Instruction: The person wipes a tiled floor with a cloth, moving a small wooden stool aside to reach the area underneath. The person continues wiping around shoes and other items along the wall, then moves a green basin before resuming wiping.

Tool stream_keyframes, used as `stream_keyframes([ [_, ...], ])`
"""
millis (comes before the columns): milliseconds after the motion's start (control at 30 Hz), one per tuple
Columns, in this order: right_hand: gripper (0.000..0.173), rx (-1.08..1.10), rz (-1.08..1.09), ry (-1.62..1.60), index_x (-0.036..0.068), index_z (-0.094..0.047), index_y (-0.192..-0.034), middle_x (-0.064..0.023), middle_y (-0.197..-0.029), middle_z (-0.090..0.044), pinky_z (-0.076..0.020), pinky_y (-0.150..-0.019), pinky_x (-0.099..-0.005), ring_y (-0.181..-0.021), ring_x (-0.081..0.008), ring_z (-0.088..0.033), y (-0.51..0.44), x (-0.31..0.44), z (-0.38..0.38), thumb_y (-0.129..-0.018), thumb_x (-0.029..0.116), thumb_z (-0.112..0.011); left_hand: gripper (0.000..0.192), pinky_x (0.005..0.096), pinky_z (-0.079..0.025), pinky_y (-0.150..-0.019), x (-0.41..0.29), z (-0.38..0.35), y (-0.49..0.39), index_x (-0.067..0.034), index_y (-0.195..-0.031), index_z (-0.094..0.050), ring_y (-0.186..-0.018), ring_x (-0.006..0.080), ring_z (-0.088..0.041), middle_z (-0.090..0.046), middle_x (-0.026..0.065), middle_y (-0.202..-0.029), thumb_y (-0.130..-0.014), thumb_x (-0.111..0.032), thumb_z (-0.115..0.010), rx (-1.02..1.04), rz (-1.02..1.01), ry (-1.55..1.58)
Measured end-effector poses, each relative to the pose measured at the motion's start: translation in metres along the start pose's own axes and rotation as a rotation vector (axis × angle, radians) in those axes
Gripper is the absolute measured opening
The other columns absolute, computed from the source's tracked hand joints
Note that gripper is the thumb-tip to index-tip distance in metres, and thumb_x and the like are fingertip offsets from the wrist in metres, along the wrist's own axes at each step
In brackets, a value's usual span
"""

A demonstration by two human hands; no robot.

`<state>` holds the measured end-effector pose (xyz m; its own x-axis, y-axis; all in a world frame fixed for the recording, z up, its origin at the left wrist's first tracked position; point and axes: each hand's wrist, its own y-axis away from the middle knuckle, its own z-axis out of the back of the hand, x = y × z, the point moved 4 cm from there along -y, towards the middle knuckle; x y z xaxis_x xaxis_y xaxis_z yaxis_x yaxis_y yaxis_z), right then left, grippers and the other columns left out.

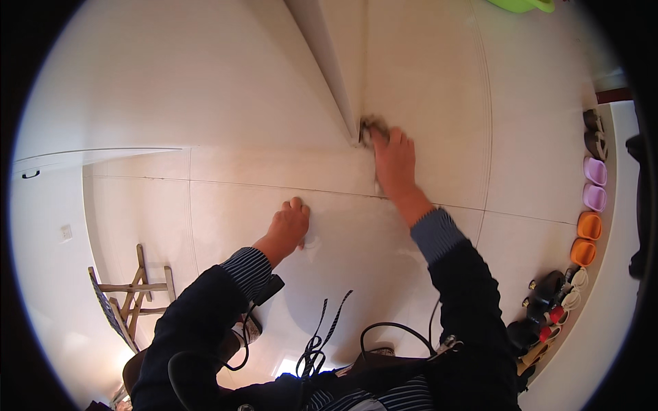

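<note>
My right hand (395, 156) is closed around a grey, crumpled scrubber or cloth (374, 131), blurred, and presses it to the floor at the lower corner of a white panel or wall end (329, 72). My left hand (290, 222) rests on the pale tiled floor (349, 241) with its fingers curled under; nothing shows in it, though its palm is hidden. A dark tile joint runs between the two hands. Black-and-white cords (313, 354) and dark cables hang in front of my body.
A folding wooden stool (134, 293) stands at the left. Along the right wall is a row of footwear, with purple slippers (595, 172), orange slippers (589, 226) and dark shoes (547, 293). A green plastic basin (522, 4) is at the top right.
</note>
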<state>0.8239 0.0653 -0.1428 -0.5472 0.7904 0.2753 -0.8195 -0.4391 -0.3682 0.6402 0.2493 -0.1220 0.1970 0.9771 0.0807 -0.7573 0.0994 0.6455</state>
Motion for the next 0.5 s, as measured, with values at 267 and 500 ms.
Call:
stream_keyframes([
  [267,0.038,0.109,-0.158,0.042,0.019,-0.064,-0.118,-0.0134,-0.098,-0.054,-0.0482,-0.075,-0.0409,-0.094,-0.0331,-0.057,-0.116,-0.040,-0.033,-0.083,0.007,-0.061,0.076,0.0314,-0.058,-0.072,0.000,-0.004,0.001,0.002,-0.109,-0.054,-0.099,0.0265,-0.058,-0.049,0.0142,-0.110,-0.052,-0.032,-0.092,0.009,0.009,-0.009],
  [500,0.036,0.166,0.121,-0.231,0.022,-0.068,-0.116,-0.0097,-0.089,-0.047,-0.0451,-0.070,-0.0402,-0.081,-0.0280,-0.053,0.057,0.001,0.028,-0.083,0.008,-0.063,0.078,0.0327,-0.058,-0.073,0.002,-0.003,-0.002,0.003,-0.111,-0.053,-0.102,0.0280,-0.057,-0.049,0.0154,-0.112,-0.053,-0.032,-0.092,0.032,0.009,0.013],
])
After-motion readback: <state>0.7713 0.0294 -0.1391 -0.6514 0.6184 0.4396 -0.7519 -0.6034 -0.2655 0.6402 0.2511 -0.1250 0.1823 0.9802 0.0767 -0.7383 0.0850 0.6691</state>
